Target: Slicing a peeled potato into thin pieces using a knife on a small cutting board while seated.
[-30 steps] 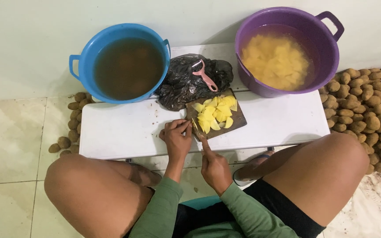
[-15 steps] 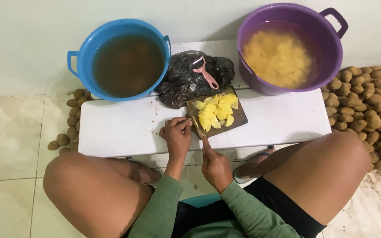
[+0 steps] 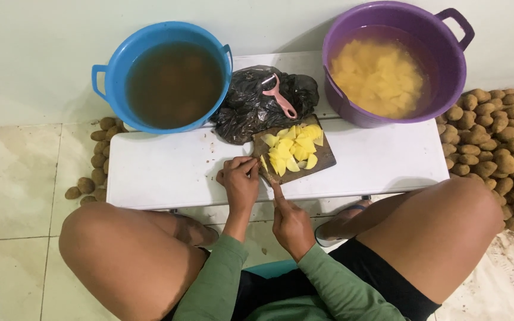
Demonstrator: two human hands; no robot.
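The step in hand appears to be slicing a potato at the near-left corner of the small dark cutting board (image 3: 322,156), which lies on the white table (image 3: 168,169). The left hand (image 3: 240,181) rests at that corner with its fingers curled down onto a pale piece that is mostly hidden beneath them; whether it is a whole potato or a remnant cannot be told. The right hand (image 3: 291,221) is clenched around a knife handle, and only a short stretch of the knife (image 3: 276,189) shows, pointing toward the left fingertips. To do this well, keep the left fingertips tucked back from the edge, cut straight down, and push finished pieces toward the pile of yellow slices (image 3: 294,147) so the corner stays free. Counted: one cutting board; one knife; one pink peeler (image 3: 279,97) lying on one black plastic bag (image 3: 251,107); two tubs, a blue tub (image 3: 160,74) of murky water and a purple tub (image 3: 388,62) of cut potato in water; two heaps of unpeeled potatoes on the floor, a small heap (image 3: 97,160) at left and a large heap (image 3: 501,142) at right, too many to count singly.
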